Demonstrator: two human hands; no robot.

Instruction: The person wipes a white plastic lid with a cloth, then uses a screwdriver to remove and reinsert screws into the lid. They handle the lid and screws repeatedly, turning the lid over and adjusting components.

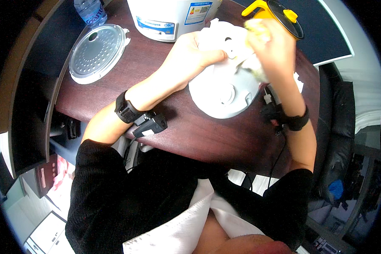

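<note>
At the centre of the frame we see a white round lid (218,99) with pale grey shading, and above it, to the right, a blurred cloth (260,31) in yellow and whitish tones. At the top, the white appliance body (169,10) carries blue-and-white labels (197,13). At upper left we find a grey, translucent disc (93,57) patterned with rows of pale dots, and a clear bottle (88,10) with a blue label. At upper right, a yellow pot (261,7) has a dark lid with a yellow knob (290,16). The tabletop (194,142) is dark reddish brown; our sleeves (99,182) are black.
</note>
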